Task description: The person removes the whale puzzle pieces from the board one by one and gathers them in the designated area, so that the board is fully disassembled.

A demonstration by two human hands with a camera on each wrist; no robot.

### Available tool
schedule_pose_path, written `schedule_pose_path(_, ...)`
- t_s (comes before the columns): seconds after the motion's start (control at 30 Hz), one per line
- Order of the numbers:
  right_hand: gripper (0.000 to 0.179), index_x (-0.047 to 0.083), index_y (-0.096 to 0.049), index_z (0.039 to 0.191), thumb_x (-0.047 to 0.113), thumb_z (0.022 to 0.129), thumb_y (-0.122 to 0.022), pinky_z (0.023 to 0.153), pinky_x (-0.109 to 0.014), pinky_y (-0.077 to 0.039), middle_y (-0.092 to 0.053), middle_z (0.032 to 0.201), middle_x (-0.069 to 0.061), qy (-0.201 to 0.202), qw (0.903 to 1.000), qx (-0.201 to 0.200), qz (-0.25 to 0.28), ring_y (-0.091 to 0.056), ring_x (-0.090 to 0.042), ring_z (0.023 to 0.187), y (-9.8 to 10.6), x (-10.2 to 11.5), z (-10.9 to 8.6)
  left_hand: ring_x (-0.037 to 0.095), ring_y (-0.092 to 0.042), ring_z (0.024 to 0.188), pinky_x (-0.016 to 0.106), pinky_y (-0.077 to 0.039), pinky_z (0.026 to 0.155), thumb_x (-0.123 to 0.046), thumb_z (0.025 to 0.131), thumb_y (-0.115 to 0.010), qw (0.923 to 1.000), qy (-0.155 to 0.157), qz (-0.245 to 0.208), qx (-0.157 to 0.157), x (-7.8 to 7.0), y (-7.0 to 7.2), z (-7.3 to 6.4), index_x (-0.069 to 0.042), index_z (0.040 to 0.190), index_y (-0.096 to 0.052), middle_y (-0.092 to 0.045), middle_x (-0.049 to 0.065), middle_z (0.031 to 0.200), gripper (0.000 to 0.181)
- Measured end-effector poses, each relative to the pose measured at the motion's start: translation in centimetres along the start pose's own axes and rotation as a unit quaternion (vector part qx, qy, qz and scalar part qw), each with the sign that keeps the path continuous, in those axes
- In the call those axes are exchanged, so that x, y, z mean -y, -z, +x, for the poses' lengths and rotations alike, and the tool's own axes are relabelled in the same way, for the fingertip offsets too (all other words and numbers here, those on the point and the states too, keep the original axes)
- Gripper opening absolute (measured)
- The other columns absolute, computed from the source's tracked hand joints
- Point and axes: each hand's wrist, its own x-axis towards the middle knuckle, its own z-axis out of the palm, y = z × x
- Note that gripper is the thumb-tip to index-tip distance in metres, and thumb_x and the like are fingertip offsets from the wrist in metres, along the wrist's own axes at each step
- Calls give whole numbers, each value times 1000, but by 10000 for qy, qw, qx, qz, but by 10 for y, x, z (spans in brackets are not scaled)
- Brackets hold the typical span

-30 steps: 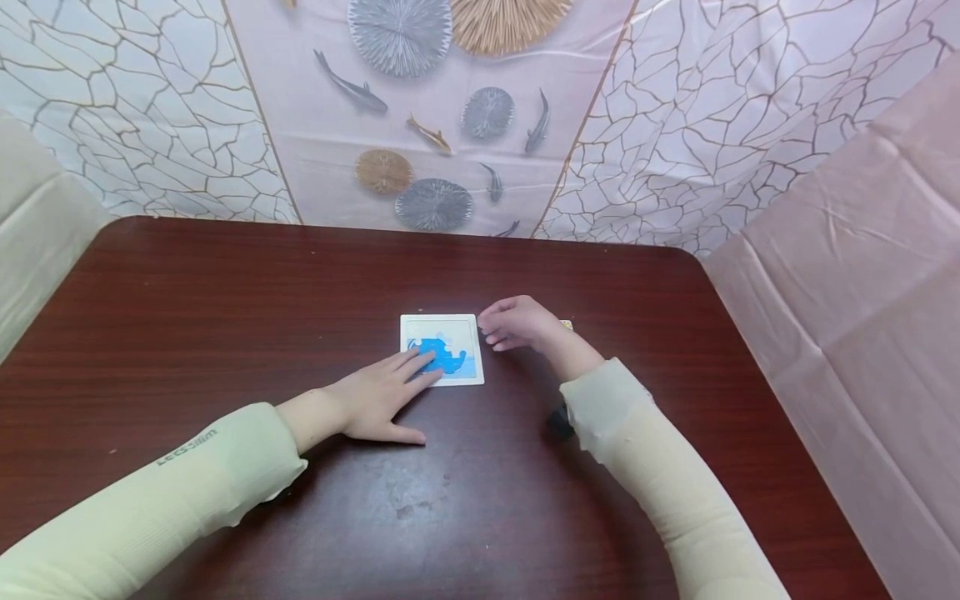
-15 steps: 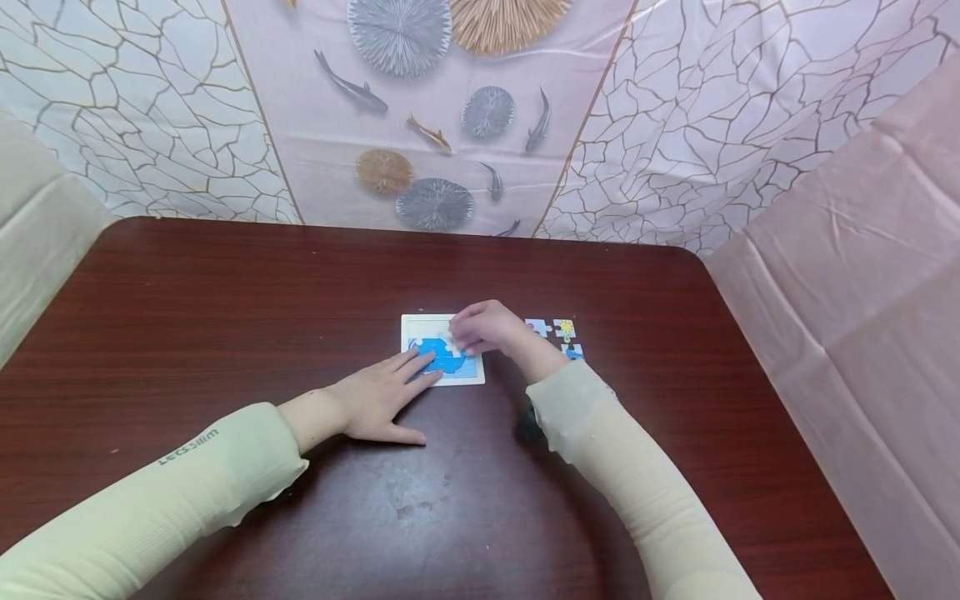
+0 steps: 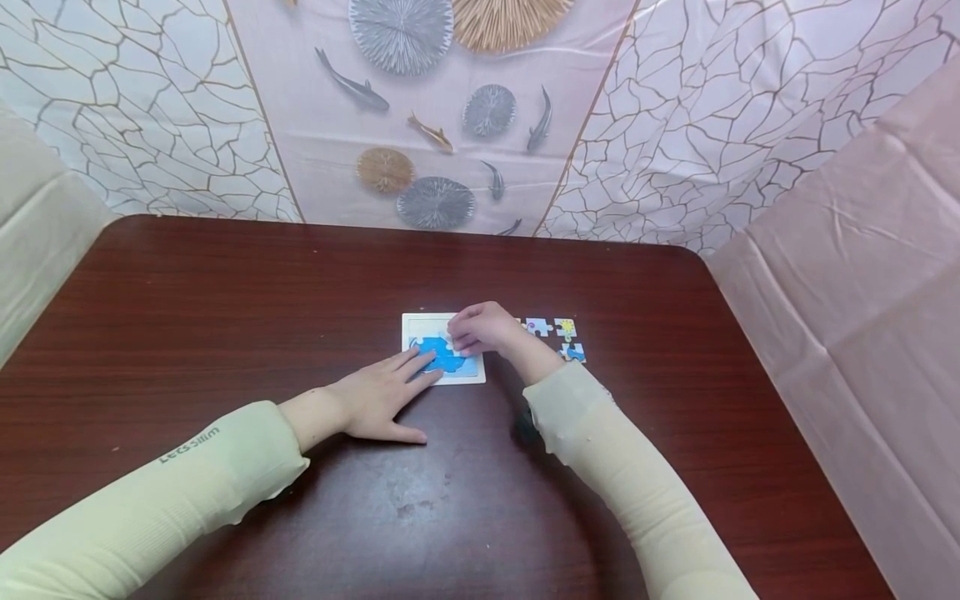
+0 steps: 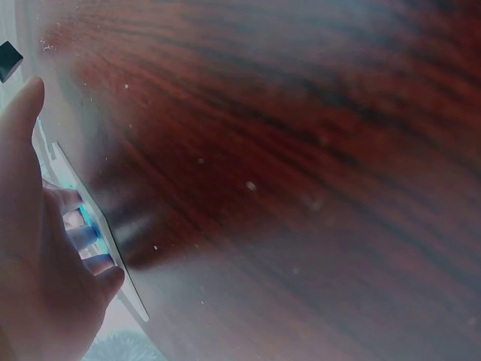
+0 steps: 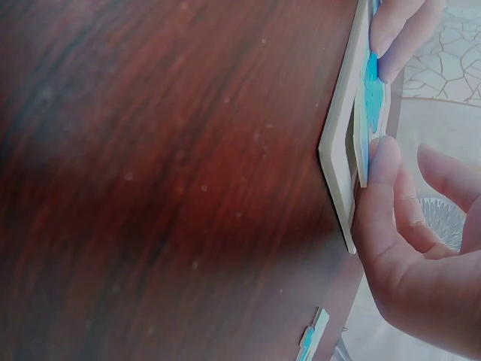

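Observation:
A small jigsaw puzzle tray [image 3: 424, 317] with a white rim lies mid-table, its lower part showing a blue elephant picture [image 3: 450, 363]. My left hand [image 3: 384, 397] lies spread, its fingertips resting on the tray's lower left and the picture. My right hand [image 3: 483, 327] bends over the tray's upper right, fingers curled with their tips down at a puzzle piece mostly hidden beneath them. In the right wrist view, a fingertip [image 5: 385, 150] touches a pale slab edge [image 5: 363, 169] that stands slightly raised within the tray; my left fingers [image 5: 394, 34] appear beyond.
Several loose puzzle pieces, one with a yellow flower [image 3: 566, 327] and one with blue [image 3: 573, 352], lie right of the tray behind my right forearm. The dark wooden table [image 3: 225, 275] meets patterned curtain walls [image 3: 435, 125] at the back.
My right hand has moved left from beside the tray to over its upper right, uncovering loose pieces at right. Over the last half second it barely moves. My left hand stays put.

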Motion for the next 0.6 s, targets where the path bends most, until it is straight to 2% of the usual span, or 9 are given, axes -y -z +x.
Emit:
schedule_pose_path(0.37, 26, 1, -65, 112, 13, 89, -63, 71, -25, -57, -68, 99, -15, 5, 9999, -97, 36, -66, -14, 74, -3, 3, -1, 35, -14, 144, 44, -24, 115, -66, 85, -47, 10000, 1, 64, 1, 1, -1, 1, -10, 149, -26, -18, 16, 156, 88)
schedule_pose_path(0.6, 27, 2, -66, 113, 14, 89, -63, 71, -25, -57, -69, 104, -17, 11, 9999, -62, -159, -67, -16, 76, -4, 4, -1, 34, -13, 145, 44, -24, 115, -67, 85, -47, 10000, 51, 5, 47, 1, -1, 1, -11, 149, -25, -18, 14, 156, 88)
